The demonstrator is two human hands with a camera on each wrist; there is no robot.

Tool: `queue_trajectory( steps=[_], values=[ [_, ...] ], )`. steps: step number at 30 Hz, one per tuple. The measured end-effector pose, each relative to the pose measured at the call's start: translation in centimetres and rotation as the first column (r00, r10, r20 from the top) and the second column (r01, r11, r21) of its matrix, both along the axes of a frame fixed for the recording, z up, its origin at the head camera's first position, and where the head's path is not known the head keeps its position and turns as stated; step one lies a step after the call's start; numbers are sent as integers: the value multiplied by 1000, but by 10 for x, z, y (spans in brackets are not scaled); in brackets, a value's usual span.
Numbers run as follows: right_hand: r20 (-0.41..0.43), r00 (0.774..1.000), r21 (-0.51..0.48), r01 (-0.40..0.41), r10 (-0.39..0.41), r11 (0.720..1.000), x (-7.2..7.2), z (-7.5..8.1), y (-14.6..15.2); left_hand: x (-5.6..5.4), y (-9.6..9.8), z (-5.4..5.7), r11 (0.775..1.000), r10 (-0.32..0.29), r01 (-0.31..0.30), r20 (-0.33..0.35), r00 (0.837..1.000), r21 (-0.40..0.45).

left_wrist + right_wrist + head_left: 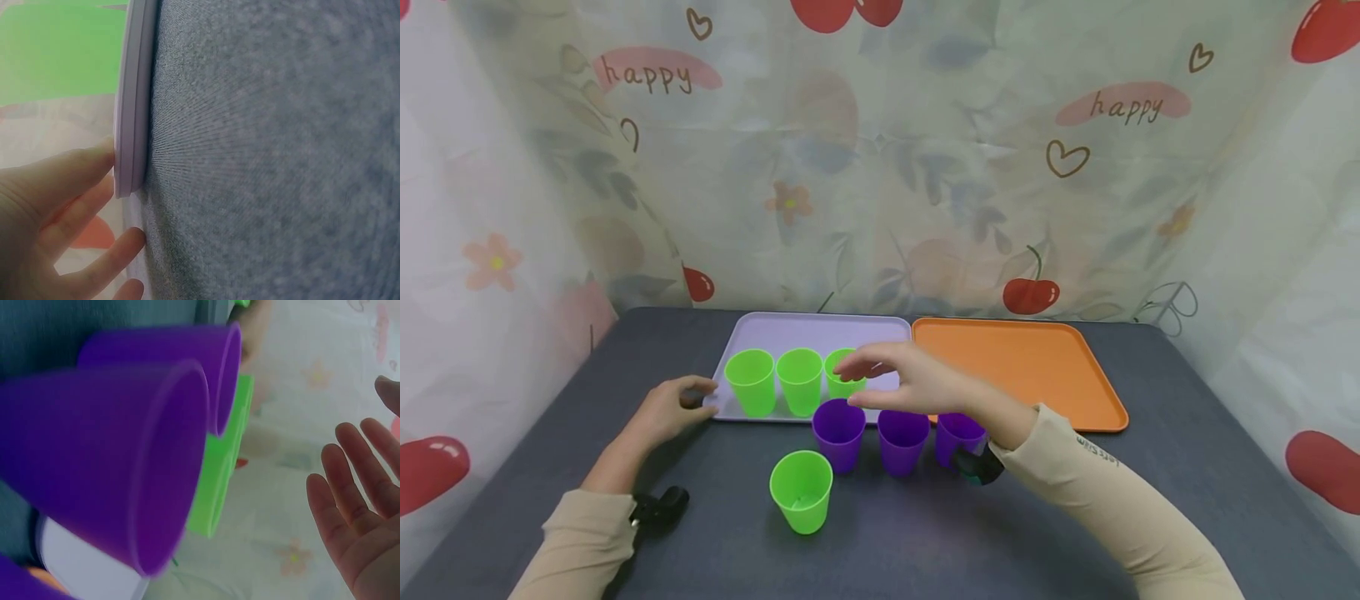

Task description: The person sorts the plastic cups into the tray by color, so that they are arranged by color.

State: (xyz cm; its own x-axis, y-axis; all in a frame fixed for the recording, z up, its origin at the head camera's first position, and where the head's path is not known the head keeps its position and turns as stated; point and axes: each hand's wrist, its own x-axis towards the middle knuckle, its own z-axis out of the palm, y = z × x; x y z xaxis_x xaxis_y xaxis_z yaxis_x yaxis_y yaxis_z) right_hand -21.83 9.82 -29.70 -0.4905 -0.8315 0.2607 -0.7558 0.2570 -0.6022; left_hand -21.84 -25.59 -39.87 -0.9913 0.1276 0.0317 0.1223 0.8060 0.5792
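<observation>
Nearest my head camera come two beige fabric sleeves (1097, 483), reaching over a dark grey counter (925, 542). From my remote seat I see the left hand (662, 411) with loosely curved fingers, thumb and forefinger well apart, touching the near-left corner of a lilac rectangular tray (827, 327). Three green tapered cups (799, 392) stand upright on that tray, to the right of those fingers. The right hand (917, 379) hangs with its fingers spread and nothing in their hold, overlapping the rightmost of these in my head feed. Nearer me than the right fingers, three purple tapered cups (902, 450) stand upright in a row on the counter; nearer still and leftward, I have a lone green cup (801, 504), upright. Right of the right fingers lies an orange rectangular tray (1015, 367).
</observation>
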Motion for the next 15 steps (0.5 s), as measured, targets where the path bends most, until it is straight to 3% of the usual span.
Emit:
queue_trajectory(
  steps=[9,15],
  values=[
    [-130,991,-63,-46,38,997,24,-22,-6,1,1,2,1000,0,0,3,1000,0],
    [-152,988,-60,-45,36,997,35,-38,-12,1,0,2,1000,-3,3,4,1000,-2]
  ],
)
